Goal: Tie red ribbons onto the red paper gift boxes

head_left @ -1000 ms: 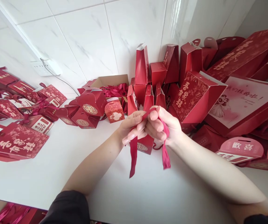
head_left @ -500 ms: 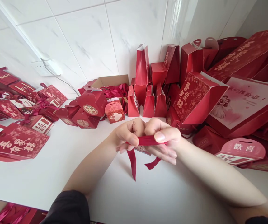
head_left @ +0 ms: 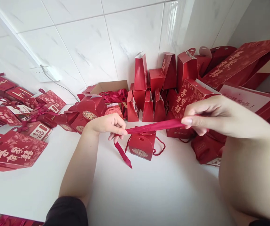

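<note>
Head view: red ribbon (head_left: pixel 156 126) in the air above the table (head_left: pixel 149 194), pulled nearly straight between two hands;
Left hand (head_left: pixel 108 125): thumb and fingers pinched on the ribbon; a loose tail hangs below them;
Right hand (head_left: pixel 211 114): thumb and fingers pinched on the ribbon too; whether a tail hides behind them, I cannot tell;
Ribbon's stretch: half a second ago the hands met, with a short span between the thumbs; now they stand well apart, which leaves more of the strip exposed and looks taut;
Small box (head_left: pixel 140 150): on the table; the ribbon crosses its upper edge in view; a rope handle (head_left: pixel 159 152) loops out rightward;
Back row: upright boxes (head_left: pixel 147 110); a carton (head_left: pixel 111 85) holding more ribbons (head_left: pixel 116 95);
Right-side pile (head_left: pixel 186 94): partly hidden by the right hand and forearm.
</note>
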A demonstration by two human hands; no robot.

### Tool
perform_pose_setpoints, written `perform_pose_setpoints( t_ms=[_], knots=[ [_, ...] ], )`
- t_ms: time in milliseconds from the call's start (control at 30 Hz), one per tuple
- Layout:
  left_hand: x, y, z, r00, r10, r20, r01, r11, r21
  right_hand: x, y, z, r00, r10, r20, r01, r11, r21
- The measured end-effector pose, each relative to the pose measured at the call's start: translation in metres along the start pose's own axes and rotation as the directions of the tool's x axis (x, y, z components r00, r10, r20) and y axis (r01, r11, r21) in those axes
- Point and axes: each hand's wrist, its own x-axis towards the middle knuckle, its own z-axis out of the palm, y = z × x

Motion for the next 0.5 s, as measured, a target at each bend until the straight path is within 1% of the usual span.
perform_pose_setpoints(
  t_ms=[67,133,200,267,333,400,467,500],
  knots=[
    [-0.001,0.005,0.002,1.0,-0.03,-0.001,0.03,0.997,0.066,-0.006,0.002,-0.007,0.991,-0.046,-0.123,0.045,0.999,-0.008],
    [0.0,0.01,0.007,0.999,-0.03,0.03,0.025,0.989,0.149,-0.01,0.004,-0.011,0.966,-0.097,-0.238,0.11,0.993,0.043],
    [0.002,0.015,0.013,0.998,-0.038,0.059,0.024,0.974,0.226,-0.012,0.005,-0.012,0.934,-0.113,-0.339,0.174,0.973,0.154],
    [0.005,0.018,0.018,0.997,-0.056,0.058,0.037,0.955,0.294,-0.012,0.004,-0.011,0.898,-0.09,-0.431,0.224,0.936,0.271],
    [0.01,0.019,0.023,0.995,-0.085,0.042,0.065,0.934,0.352,-0.009,0.002,-0.009,0.853,-0.042,-0.52,0.254,0.904,0.344],
    [0.013,0.019,0.027,0.991,-0.131,0.034,0.107,0.914,0.391,-0.006,0.001,-0.009,0.79,0.01,-0.613,0.284,0.879,0.382],
    [0.015,0.02,0.029,0.981,-0.188,0.037,0.159,0.906,0.392,-0.007,0.003,-0.014,0.72,0.031,-0.693,0.331,0.863,0.382],
    [0.015,0.021,0.031,0.976,-0.213,0.04,0.182,0.906,0.383,-0.009,0.006,-0.018,0.706,0.019,-0.708,0.32,0.883,0.343]
  ],
)
